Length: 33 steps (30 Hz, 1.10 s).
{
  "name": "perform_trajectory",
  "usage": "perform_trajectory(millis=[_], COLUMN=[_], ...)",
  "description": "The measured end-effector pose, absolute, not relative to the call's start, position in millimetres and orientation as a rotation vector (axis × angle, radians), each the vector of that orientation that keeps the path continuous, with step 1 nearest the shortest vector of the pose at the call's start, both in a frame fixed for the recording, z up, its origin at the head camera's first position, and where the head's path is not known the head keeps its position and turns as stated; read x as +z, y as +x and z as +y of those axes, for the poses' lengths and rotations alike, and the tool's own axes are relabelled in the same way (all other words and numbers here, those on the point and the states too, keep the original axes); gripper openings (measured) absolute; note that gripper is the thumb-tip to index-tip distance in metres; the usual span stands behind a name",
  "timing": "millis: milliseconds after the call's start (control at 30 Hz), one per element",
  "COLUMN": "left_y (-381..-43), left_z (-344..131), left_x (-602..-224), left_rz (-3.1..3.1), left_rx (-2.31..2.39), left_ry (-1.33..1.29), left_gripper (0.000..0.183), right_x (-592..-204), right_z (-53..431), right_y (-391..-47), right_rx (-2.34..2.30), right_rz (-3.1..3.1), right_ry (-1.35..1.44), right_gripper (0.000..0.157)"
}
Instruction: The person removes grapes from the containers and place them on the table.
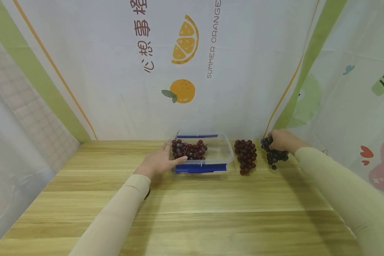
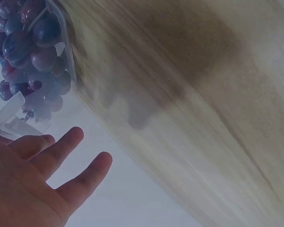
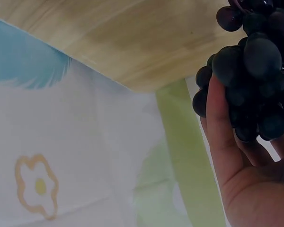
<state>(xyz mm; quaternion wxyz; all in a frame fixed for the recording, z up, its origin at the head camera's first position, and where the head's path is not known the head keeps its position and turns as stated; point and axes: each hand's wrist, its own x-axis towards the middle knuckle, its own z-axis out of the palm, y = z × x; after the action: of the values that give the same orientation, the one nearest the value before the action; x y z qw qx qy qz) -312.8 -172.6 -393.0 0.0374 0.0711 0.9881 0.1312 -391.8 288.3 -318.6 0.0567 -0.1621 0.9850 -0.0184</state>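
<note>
A clear plastic container point(image 1: 217, 153) with blue clips point(image 1: 201, 168) stands at the back of the table. Dark red grapes point(image 1: 192, 149) fill its left part. My left hand point(image 1: 160, 161) rests at the container's left end, thumb along the front rim; in the left wrist view its visible fingers point(image 2: 87, 179) are straight and spread. At the right, my right hand point(image 1: 281, 140) holds a bunch of black grapes point(image 3: 255, 85) from above, fingers curled round it. Between that bunch and the container lies a bunch of red grapes point(image 1: 245, 154).
The wooden table point(image 1: 204, 213) stretches from the hands toward me. A white cloth point(image 1: 128, 89) with printed oranges and writing hangs along the back edge. Another printed cloth point(image 1: 348, 103) hangs at the right, close to my right arm.
</note>
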Motion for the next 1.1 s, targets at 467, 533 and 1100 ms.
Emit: perform_trajectory(millis=[467,533,1100], left_y=[-311,-311,-312], left_z=[-172,-172,-172], left_x=[-395,-395,-396], left_rz=[3.032,3.029,3.026], left_rx=[0.430,0.438,0.446], left_ry=[0.204,0.207,0.186], left_gripper=[0.121,0.122,0.125], right_x=[-341,-344,-368], right_z=[291,293,302], right_y=[-391,-392,-393], right_rx=[-0.034,-0.023,-0.106], right_rz=[2.976,2.982,2.955], right_ry=[-0.460,-0.447,-0.396], right_gripper=[0.049,0.049,0.054])
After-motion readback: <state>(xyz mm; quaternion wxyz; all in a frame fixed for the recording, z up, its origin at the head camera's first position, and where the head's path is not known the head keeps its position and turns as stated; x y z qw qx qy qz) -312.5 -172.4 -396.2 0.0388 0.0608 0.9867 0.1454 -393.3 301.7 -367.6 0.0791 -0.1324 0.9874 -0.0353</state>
